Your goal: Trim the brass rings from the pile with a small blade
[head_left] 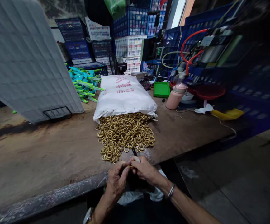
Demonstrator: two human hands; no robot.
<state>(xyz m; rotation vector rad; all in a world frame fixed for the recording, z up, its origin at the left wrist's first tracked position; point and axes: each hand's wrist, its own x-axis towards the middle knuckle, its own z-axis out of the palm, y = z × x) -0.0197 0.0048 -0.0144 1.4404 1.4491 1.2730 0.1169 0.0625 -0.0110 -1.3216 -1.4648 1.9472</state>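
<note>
In the head view, my left hand point(116, 179) is closed in a pinch on a gold-coloured ring point(130, 166) at the table's front edge. My right hand point(146, 170) meets it there, its fingers also close to that ring. A slim knife-like tool point(136, 158) with a dark end and a pale body sticks up from my right hand; its exact kind is unclear. Just beyond both hands lies a heap of gold-coloured rings point(123, 132), spilling from the mouth of a white sack point(125, 93) with red print.
A tall grey padded panel point(32, 62) stands at the left, near green and blue plastic pieces point(84, 82). To the right are a green tray point(161, 89), a pink bottle point(175, 96) and a machine with red hoses point(209, 46). Stacked crates point(130, 46) fill the back.
</note>
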